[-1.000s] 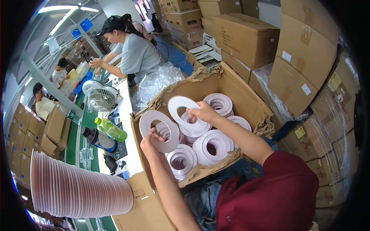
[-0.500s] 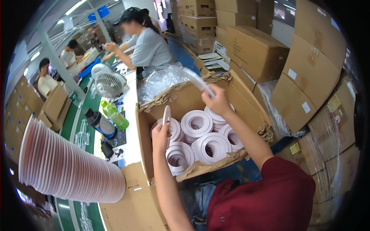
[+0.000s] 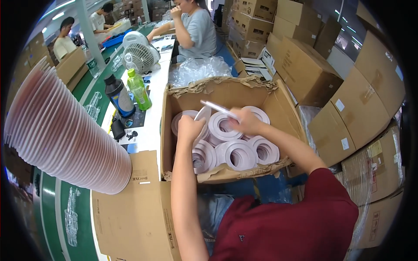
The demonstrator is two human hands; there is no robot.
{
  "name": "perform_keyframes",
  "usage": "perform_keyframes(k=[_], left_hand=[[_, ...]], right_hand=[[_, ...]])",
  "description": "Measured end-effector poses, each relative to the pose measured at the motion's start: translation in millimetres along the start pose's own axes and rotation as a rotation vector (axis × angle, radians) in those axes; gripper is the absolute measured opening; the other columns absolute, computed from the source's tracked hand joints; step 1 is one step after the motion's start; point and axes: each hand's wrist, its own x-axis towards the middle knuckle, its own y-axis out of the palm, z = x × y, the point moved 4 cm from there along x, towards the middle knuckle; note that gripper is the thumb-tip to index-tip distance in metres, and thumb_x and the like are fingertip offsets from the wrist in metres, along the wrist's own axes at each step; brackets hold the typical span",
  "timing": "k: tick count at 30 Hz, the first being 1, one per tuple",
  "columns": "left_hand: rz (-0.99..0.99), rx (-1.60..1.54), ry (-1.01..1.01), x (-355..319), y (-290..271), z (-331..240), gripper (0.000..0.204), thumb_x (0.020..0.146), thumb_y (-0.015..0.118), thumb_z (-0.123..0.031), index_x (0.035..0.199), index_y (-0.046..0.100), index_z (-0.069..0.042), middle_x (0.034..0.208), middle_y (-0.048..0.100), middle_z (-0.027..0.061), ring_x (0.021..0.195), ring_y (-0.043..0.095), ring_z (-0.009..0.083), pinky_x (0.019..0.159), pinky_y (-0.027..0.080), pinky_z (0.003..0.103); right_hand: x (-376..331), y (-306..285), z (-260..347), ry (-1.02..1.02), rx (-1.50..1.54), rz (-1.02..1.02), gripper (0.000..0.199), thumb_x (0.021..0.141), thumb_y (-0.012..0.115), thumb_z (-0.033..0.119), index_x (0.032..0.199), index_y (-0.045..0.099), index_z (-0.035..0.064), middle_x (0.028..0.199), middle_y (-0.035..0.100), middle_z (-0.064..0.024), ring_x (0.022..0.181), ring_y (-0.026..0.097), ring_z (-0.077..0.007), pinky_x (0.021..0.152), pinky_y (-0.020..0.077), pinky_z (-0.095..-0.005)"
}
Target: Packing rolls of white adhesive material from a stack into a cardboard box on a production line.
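Observation:
Above an open cardboard box (image 3: 285, 106) with torn flaps, my left hand (image 3: 190, 129) is closed on a thin white ring (image 3: 203, 115) tilted nearly on edge. My right hand (image 3: 246, 122), slightly blurred, grips a second white ring (image 3: 219, 108), seen edge-on and pointing up toward the left. The two rings are close together. Beneath my hands, the box holds several stacks of flat white rings (image 3: 238, 156) with round center holes. To my left a tall leaning stack of thin pinkish-white round pieces (image 3: 72, 135) rises over a cardboard sheet (image 3: 130, 217).
A white fan (image 3: 138, 54), a dark bottle (image 3: 119, 98) and a green bottle (image 3: 139, 90) stand on the bench at left, beside a green conveyor (image 3: 87, 201). Large cartons (image 3: 307, 69) pile up at right. A person in grey (image 3: 198, 35) works beyond clear plastic bags (image 3: 204, 71).
My right hand has come down and toward the left, bringing its ring near the left one. My left hand has tilted its ring. The view has shifted, and the grey-clad person raised a hand.

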Motion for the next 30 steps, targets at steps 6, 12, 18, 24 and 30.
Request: perform_keyframes(k=[6, 12, 18, 24, 30], left_hand=[[-0.050, -0.042, -0.011, -1.0, 0.1, 8.1, 0.033, 0.067, 0.069, -0.024, 0.077, 0.070, 0.008, 0.066, 0.064, 0.0222, 0.065, 0.067, 0.0311, 0.065, 0.052, 0.039], [-0.074, 0.082, 0.041, 0.7, -1.9, 4.7, 0.033, 0.066, 0.071, -0.023, 0.073, 0.069, 0.009, 0.060, 0.064, 0.0203, 0.058, 0.067, 0.0272, 0.062, 0.053, 0.037], [-0.052, 0.115, -0.027, -0.5, -5.1, 15.3, 0.035, 0.067, 0.070, -0.026, 0.078, 0.070, 0.007, 0.071, 0.065, 0.0266, 0.071, 0.069, 0.0335, 0.071, 0.054, 0.040], [-0.036, -0.092, -0.049, 7.0, -11.5, 25.9, 0.032, 0.068, 0.069, -0.027, 0.070, 0.069, 0.005, 0.058, 0.064, 0.0186, 0.056, 0.066, 0.0264, 0.061, 0.052, 0.037], [0.001, -0.263, -0.098, 4.7, -4.6, 23.2, 0.035, 0.067, 0.070, -0.027, 0.063, 0.067, 0.008, 0.052, 0.061, 0.0157, 0.048, 0.063, 0.0229, 0.054, 0.052, 0.035]], right_hand=[[3.1, 5.8, -5.6, -0.038, -0.077, -0.089, 0.006, 0.077, 0.064, 0.006, 0.079, 0.061, 0.0008, 0.068, 0.060, -0.0072, 0.058, 0.055, -0.0154, 0.056, 0.0452, -0.0319], [1.9, -10.3, -38.6, 0.217, 0.016, -0.308, 0.006, 0.077, 0.064, 0.006, 0.081, 0.063, 0.0016, 0.067, 0.063, -0.0070, 0.060, 0.059, -0.0158, 0.056, 0.0478, -0.0320], [9.0, -31.3, -31.2, 0.271, 0.134, -0.279, 0.011, 0.073, 0.068, 0.010, 0.081, 0.064, 0.0037, 0.069, 0.062, -0.0095, 0.066, 0.063, -0.0181, 0.064, 0.0493, -0.0349], [1.8, 0.1, -19.5, -0.107, -0.077, 0.182, 0.007, 0.077, 0.067, 0.005, 0.082, 0.062, 0.0024, 0.066, 0.060, -0.0030, 0.060, 0.056, -0.0096, 0.056, 0.0470, -0.0292], [-14.9, 16.0, -3.5, -0.278, -0.191, 0.332, 0.014, 0.076, 0.070, 0.005, 0.083, 0.058, 0.0029, 0.064, 0.058, -0.0049, 0.058, 0.057, -0.0136, 0.058, 0.0463, -0.0294]])
